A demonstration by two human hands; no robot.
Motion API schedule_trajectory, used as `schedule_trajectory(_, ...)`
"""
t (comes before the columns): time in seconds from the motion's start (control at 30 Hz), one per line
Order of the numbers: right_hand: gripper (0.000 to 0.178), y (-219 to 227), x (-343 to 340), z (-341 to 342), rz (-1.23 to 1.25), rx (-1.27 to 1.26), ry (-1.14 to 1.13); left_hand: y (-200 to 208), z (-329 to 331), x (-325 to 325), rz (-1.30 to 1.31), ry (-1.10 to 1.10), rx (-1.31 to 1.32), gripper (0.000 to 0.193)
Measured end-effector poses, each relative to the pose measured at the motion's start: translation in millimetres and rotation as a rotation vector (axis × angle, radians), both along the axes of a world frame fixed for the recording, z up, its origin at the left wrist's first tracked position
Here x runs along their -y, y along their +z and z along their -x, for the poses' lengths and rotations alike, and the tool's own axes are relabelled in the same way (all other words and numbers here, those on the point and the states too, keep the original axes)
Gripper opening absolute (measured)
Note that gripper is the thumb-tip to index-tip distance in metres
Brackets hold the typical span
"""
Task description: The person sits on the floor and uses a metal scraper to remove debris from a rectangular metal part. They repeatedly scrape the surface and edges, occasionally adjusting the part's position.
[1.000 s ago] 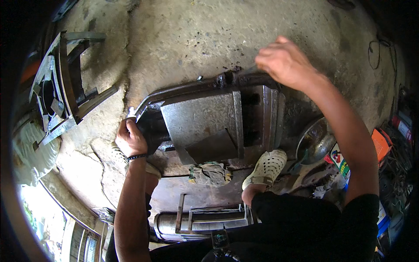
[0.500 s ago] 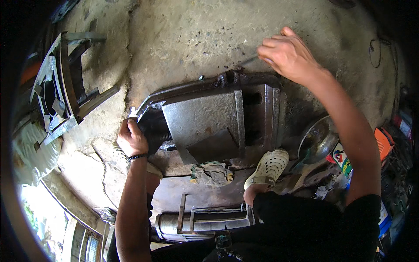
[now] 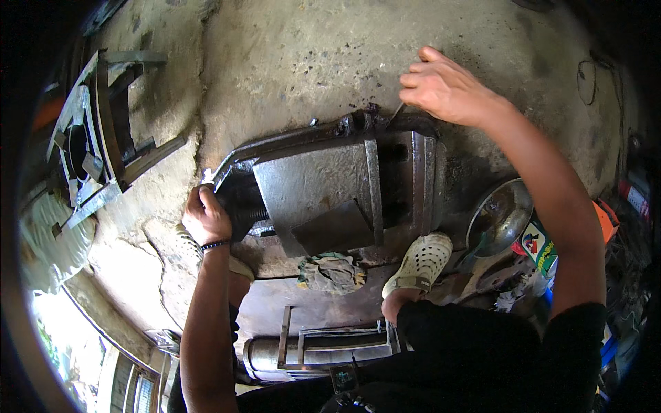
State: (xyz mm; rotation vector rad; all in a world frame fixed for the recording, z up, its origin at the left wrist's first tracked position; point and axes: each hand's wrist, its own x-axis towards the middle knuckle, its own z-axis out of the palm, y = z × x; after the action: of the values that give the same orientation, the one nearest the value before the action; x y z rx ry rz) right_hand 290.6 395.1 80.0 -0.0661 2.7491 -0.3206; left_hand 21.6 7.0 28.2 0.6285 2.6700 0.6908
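Note:
A large, greasy machine vise point(image 3: 317, 180) lies on the concrete floor in front of me, its screw showing at the left. A dark flat piece of metal point(image 3: 332, 228) rests on its top. My left hand point(image 3: 206, 217) is closed around the vise's left end. My right hand point(image 3: 447, 86) is closed on a thin metal rod-like tool point(image 3: 395, 114), whose handle is hidden in my fingers. The tool's tip points down at the vise's far rail, beside a dark greasy lug. Whether it touches cannot be made out. Dark crumbs of grime lie near that lug.
A crumpled rag point(image 3: 332, 274) lies by the vise's near edge, close to my shoe point(image 3: 421, 265). To the right sits a round metal bowl point(image 3: 501, 217) beside clutter. A welded steel frame point(image 3: 107, 131) stands at the left, and a metal cylinder point(image 3: 265, 354) lies nearest me.
My right hand has moved slightly left, and the tool has swung from nearly level to a steeper slant against the far rail. My left hand keeps its grip on the vise.

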Motion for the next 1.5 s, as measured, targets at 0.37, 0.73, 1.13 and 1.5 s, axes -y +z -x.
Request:
schedule_trajectory(0.37, 0.003, 9.9, 11.3, 9.1, -0.069, -0.120, -0.230, 11.0, -4.8, -8.1, 0.055, 0.008, -0.053, 0.036)
schedule_trajectory(0.73, 0.008, 9.3, 36.0, 60.9, 0.011, -0.150, -0.135, 23.8, -8.5, -16.7, 0.077, 0.003, -0.045, 0.034)
schedule_trajectory(1.13, 0.013, 20.3, 47.1, 63.3, 0.090, 0.024, -0.041, 22.9, -8.4, -15.2, 0.093, 0.016, -0.022, 0.035)
schedule_trajectory(1.5, 0.012, 21.5, 54.4, 35.1, 0.072, 0.337, -0.043, 23.1, -8.5, -15.3, 0.092, 0.016, -0.023, 0.036)
